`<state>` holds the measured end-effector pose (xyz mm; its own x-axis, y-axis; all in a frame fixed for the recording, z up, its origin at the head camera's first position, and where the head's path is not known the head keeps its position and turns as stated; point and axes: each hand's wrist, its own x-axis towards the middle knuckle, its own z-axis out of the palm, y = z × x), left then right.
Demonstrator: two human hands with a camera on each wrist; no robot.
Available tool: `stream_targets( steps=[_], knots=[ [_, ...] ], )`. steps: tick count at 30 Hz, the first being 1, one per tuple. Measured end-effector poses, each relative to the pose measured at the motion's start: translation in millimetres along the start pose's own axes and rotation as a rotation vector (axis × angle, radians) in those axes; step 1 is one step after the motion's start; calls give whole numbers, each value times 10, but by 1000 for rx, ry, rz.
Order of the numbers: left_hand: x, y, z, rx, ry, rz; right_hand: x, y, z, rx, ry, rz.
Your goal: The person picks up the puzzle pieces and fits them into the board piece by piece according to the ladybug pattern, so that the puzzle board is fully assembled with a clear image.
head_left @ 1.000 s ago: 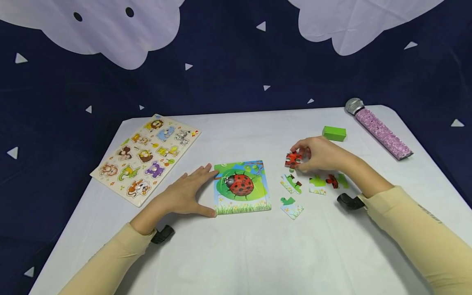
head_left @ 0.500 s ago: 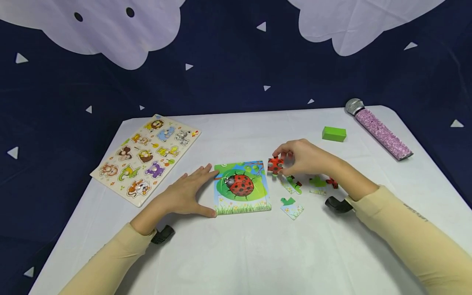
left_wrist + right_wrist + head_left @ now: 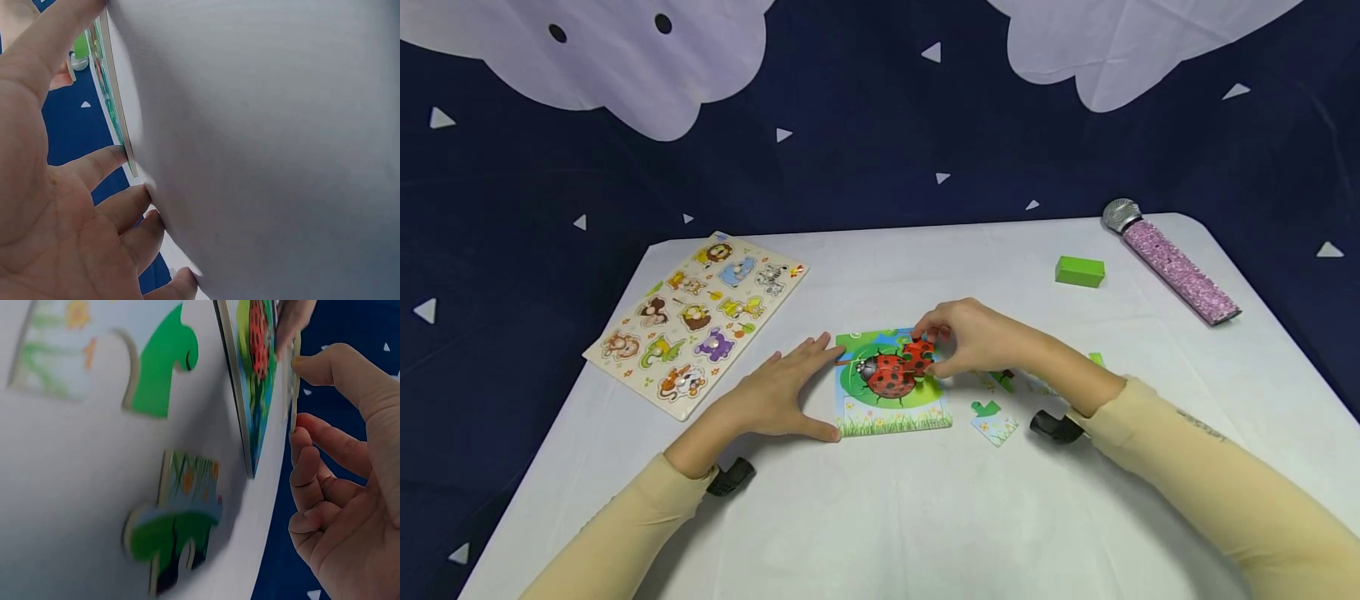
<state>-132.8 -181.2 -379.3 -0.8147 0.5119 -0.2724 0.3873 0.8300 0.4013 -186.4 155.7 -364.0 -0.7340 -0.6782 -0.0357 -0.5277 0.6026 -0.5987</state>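
A square ladybug puzzle board [image 3: 880,421] lies on the white table. My left hand [image 3: 775,392] rests flat with spread fingers, thumb and index finger touching the board's left edge. Over the board's right part, my right hand [image 3: 973,333] pinches a red, black-spotted puzzle piece [image 3: 918,357] between thumb and fingers. The right wrist view shows that piece edge-on [image 3: 295,394], held apart from the board. Right of the board lie several loose puzzle pieces; one with green and flowers [image 3: 995,423] is nearest me, and others are partly hidden under my right forearm.
An animal peg puzzle board [image 3: 700,321] lies at the left back of the table. At the right back are a green block [image 3: 1079,272] and a pink glittery microphone [image 3: 1180,271]. Behind the table hangs a dark blue cloth [image 3: 865,108] with white clouds and triangles.
My right hand has carried the red spotted piece leftward from among the loose pieces to over the ladybug board. The left hand has stayed at the board's edge.
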Motion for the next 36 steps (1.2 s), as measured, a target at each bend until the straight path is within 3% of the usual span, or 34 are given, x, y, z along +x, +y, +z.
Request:
stream_targets(
  steps=[15,36],
  knots=[
    [0,-13,8,-5,2,0,202,-139,215,-26,-79,-54],
    [2,7,-3,-6,-9,-12,285,-189,263,-55,-114,-53]
  ],
)
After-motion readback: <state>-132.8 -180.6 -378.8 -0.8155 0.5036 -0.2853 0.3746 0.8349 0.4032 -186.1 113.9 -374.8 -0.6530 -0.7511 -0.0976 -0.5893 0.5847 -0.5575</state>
